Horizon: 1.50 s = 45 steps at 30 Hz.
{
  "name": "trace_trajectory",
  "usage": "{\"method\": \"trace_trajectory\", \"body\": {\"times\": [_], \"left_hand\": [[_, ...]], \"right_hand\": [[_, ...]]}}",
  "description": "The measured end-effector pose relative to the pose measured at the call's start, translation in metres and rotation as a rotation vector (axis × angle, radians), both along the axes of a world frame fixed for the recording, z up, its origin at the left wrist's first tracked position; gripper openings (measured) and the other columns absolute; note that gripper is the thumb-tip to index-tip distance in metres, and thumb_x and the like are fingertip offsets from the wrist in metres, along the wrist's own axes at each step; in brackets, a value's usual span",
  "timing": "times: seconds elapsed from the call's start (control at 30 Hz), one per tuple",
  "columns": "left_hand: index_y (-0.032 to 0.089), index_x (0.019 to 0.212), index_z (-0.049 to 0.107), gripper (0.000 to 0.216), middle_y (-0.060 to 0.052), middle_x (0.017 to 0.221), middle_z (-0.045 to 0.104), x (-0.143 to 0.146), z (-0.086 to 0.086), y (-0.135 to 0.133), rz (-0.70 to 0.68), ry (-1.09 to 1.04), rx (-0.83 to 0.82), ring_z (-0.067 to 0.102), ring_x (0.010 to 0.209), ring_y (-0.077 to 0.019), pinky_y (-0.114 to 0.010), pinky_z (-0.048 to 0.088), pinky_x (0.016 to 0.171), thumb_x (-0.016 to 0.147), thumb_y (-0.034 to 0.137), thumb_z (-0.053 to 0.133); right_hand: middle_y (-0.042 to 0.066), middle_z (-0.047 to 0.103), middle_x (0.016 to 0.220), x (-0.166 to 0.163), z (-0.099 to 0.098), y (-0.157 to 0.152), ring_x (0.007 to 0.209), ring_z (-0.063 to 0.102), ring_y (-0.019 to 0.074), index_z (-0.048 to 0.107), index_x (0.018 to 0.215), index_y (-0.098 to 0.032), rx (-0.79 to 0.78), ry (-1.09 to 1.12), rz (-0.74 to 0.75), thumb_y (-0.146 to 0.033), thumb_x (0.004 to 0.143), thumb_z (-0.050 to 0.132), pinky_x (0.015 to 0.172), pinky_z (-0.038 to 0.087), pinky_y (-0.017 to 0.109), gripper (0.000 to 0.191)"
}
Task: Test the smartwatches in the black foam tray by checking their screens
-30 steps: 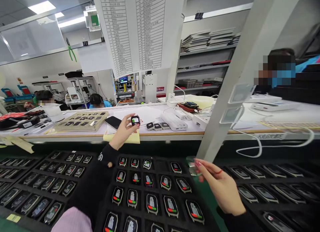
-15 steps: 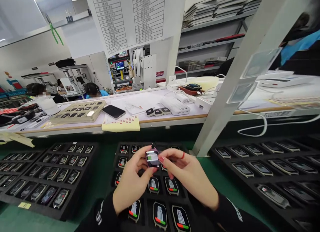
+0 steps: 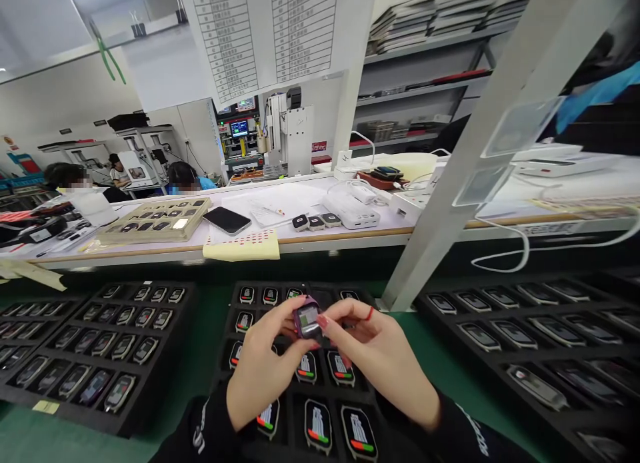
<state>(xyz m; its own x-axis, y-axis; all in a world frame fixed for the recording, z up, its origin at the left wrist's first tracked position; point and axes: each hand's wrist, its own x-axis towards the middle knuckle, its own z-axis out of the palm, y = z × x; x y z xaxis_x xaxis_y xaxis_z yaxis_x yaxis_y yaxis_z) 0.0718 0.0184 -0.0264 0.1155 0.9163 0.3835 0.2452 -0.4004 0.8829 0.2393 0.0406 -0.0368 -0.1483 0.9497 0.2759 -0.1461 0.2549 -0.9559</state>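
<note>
A small rounded-square smartwatch with a purple case and a glossy glass face (image 3: 309, 322) is being held above the far half of a flat black foam tray (image 3: 292, 436) divided into rows of compartments. The person's bare left hand (image 3: 263, 356), coming out of a black sleeve, is grasping it: the index finger is lying along its upper left edge, the thumb is bracing its lower edge, and the watch is sitting between the two. The bare right hand (image 3: 385, 356) is resting its thumb tip at the right side of the glass; its other fingers are bending inward behind that thumb, and whether they are gripping the watch is hidden. The glass is facing up toward the camera, showing a pale display with a green patch.

In the tray, pale-framed rectangular watches with red and green bars on black screens (image 3: 318, 426) are lying face up beneath and around both hands. To the left of the tray, another black compartment tray (image 3: 145, 383) is holding watches, and more are lying in a black tray to its right. Beyond the tray, a white-topped workbench (image 3: 280, 203) is bearing a black rectangular phone (image 3: 227, 220) and three small dark rounded-square pieces (image 3: 316, 222)
</note>
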Motion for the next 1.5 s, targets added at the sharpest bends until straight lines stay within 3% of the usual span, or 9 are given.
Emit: {"method": "trace_trajectory", "body": {"times": [0.3, 1.17, 1.5], "left_hand": [[0.033, 0.125, 0.059, 0.053, 0.002, 0.107, 0.07, 0.0, 0.0, -0.002, 0.017, 0.03, 0.036, 0.066, 0.081, -0.0122, -0.025, 0.056, 0.081, 0.079, 0.011, 0.071], [0.033, 0.127, 0.058, 0.054, 0.001, 0.106, 0.07, 0.0, 0.001, -0.001, 0.026, 0.096, 0.117, 0.066, 0.078, -0.0124, -0.026, 0.057, 0.079, 0.079, 0.015, 0.073], [0.034, 0.124, 0.06, 0.053, 0.003, 0.101, 0.07, -0.003, 0.005, -0.004, 0.006, 0.14, 0.083, 0.065, 0.078, -0.0123, -0.025, 0.055, 0.081, 0.077, 0.015, 0.075]], "right_hand": [[0.001, 0.056, 0.065, 0.0, 0.012, -0.003, 0.042, 0.046, 0.0079, 0.066, 0.075, -0.016, 0.011, 0.021, 0.018, -0.048, 0.084, 0.078, 0.038, 0.04, 0.014, 0.036], [0.002, 0.06, 0.071, 0.0, 0.003, 0.0, 0.046, 0.048, 0.0095, 0.067, 0.077, -0.017, 0.068, 0.01, -0.043, -0.041, 0.087, 0.075, 0.04, 0.041, 0.016, 0.027], [0.001, 0.055, 0.069, 0.001, 0.009, -0.001, 0.054, 0.05, 0.0141, 0.062, 0.082, -0.018, 0.071, -0.021, -0.055, -0.052, 0.087, 0.074, 0.04, 0.043, 0.017, 0.036]]}}
